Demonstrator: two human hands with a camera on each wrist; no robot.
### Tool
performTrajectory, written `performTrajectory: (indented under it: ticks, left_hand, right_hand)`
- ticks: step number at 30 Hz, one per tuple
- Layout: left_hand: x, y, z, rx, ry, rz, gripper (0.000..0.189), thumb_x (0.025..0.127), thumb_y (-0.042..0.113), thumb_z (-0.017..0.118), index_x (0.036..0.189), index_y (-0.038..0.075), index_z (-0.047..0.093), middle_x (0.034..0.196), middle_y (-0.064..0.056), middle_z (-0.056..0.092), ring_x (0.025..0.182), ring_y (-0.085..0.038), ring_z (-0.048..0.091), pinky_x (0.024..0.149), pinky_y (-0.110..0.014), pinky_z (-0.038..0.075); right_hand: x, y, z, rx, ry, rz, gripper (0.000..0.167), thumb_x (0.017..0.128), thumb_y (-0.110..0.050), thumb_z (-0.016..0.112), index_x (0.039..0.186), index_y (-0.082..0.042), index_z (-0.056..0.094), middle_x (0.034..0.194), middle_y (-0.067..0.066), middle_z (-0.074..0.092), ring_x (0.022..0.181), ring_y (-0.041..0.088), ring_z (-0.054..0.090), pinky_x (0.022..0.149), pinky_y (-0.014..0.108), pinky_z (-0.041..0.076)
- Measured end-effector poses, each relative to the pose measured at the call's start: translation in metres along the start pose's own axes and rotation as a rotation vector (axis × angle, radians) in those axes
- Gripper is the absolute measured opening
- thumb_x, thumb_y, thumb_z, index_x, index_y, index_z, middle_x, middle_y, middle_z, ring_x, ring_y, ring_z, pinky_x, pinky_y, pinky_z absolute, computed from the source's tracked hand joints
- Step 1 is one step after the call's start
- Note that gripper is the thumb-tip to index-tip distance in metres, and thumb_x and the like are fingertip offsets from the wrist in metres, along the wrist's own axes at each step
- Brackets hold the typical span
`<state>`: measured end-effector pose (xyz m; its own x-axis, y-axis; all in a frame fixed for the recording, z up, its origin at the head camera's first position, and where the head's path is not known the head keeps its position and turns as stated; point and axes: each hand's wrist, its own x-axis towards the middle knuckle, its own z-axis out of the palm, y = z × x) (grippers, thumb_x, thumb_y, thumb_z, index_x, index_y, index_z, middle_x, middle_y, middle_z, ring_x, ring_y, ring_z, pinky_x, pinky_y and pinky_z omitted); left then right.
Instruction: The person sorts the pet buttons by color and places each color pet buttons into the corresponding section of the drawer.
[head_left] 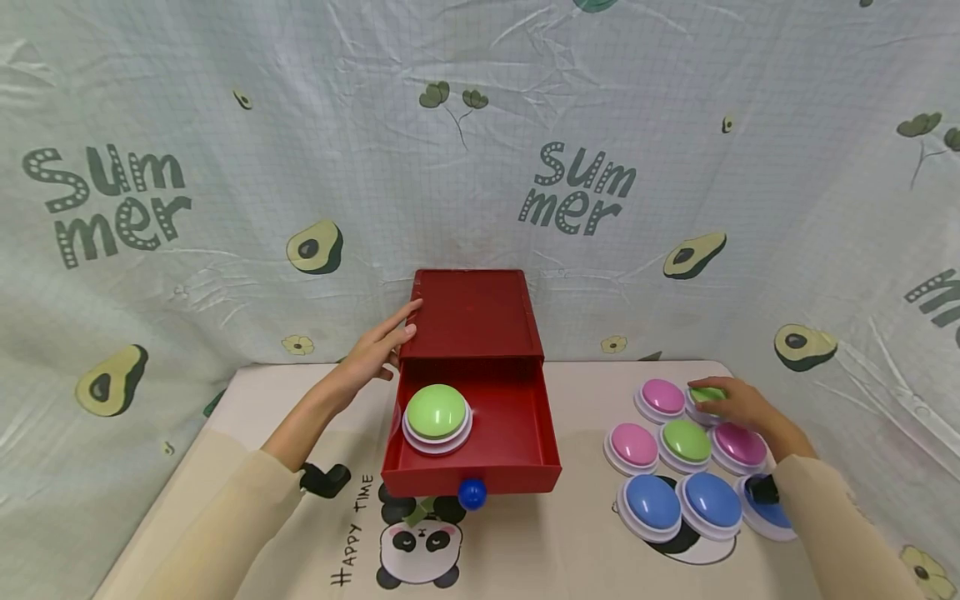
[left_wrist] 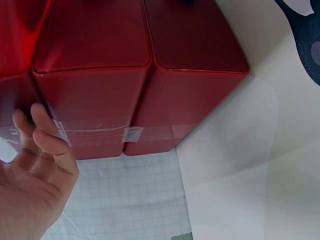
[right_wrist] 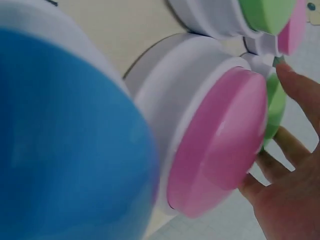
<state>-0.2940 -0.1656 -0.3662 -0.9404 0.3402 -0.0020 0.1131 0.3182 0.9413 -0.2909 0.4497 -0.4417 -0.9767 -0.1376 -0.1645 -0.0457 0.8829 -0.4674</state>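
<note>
Green button (head_left: 707, 393), in the far row, lies directly beneath the right hand (head_left: 744, 408) and well apart from the left. Nearest, a panda print (head_left: 420, 552) marks the table (head_left: 577, 542) in front of the red drawer (head_left: 517, 429). To the print's right, three blue buttons (head_left: 653, 502) form the near row, the rightmost partly hidden by the right sleeve (head_left: 836, 533). The drawer juts from the red box (head_left: 476, 312), a blue knob (head_left: 472, 494) on its front; a second green button (head_left: 437, 411) sits inside, on the left hand's side. Right of the drawer, the middle row holds a pink button (head_left: 633, 443), a third green button (head_left: 686, 440) and a magenta button (head_left: 739, 443), this last just in front of the right hand. Farther, another pink button (head_left: 663, 395) stands just left of the covered one. The right hand's thumb and fingers spread about that green dome; whether they grip it I cannot tell. Across the box, the left hand (head_left: 369, 354) holds nothing, its parted fingers against the box's left side. Behind hangs a printed cloth (head_left: 465, 200).
</note>
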Motion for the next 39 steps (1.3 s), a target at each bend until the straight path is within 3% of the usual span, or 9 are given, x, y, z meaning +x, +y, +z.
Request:
performTrajectory:
  ticks: [6,14,23,30,39]
  left_hand:
    - [0.001,-0.001,0.001,0.001,0.006,0.004,0.059,0.106,0.051,0.044,0.162,0.043,0.028,0.094,-0.001,0.068,0.081,-0.019,0.065,0.069,-0.03,0.048]
    - [0.001,-0.002,0.001,0.005,-0.006,0.005,0.06,0.107,0.051,0.044,0.163,0.041,0.026,0.094,-0.002,0.068,0.081,-0.019,0.065,0.069,-0.031,0.048]
    - [0.003,-0.004,0.001,0.003,-0.005,0.006,0.06,0.106,0.051,0.044,0.163,0.041,0.026,0.093,-0.002,0.068,0.082,-0.02,0.065,0.071,-0.033,0.048]
    - [0.002,-0.006,0.0,0.001,-0.002,0.004,0.06,0.106,0.051,0.044,0.163,0.043,0.027,0.094,-0.003,0.067,0.082,-0.02,0.064,0.07,-0.031,0.047]
    - [0.002,-0.005,-0.001,-0.002,-0.005,0.009,0.059,0.106,0.051,0.044,0.162,0.043,0.027,0.091,-0.003,0.067,0.081,-0.02,0.064,0.07,-0.03,0.046]
  right_hand:
    - [-0.002,0.0,0.002,-0.005,0.044,-0.013,0.051,0.094,-0.013,0.07,0.141,0.002,0.057,0.147,0.041,0.043,0.134,0.066,0.033,0.104,0.081,0.032]
    - [-0.003,0.004,0.006,-0.018,0.066,-0.019,0.05,0.094,-0.011,0.068,0.142,0.001,0.057,0.148,0.04,0.042,0.135,0.065,0.033,0.105,0.081,0.031]
    - [-0.005,-0.005,-0.005,-0.082,0.115,-0.128,0.047,0.093,-0.007,0.069,0.138,0.004,0.061,0.144,0.041,0.044,0.134,0.065,0.035,0.104,0.081,0.032]
    - [-0.004,-0.024,-0.018,-0.139,0.154,-0.226,0.043,0.093,-0.007,0.07,0.135,0.003,0.064,0.143,0.043,0.045,0.13,0.065,0.04,0.1,0.08,0.038]
    - [-0.007,-0.069,-0.031,-0.176,0.215,-0.388,0.04,0.092,-0.004,0.072,0.132,-0.002,0.068,0.143,0.037,0.05,0.128,0.06,0.046,0.097,0.076,0.043]
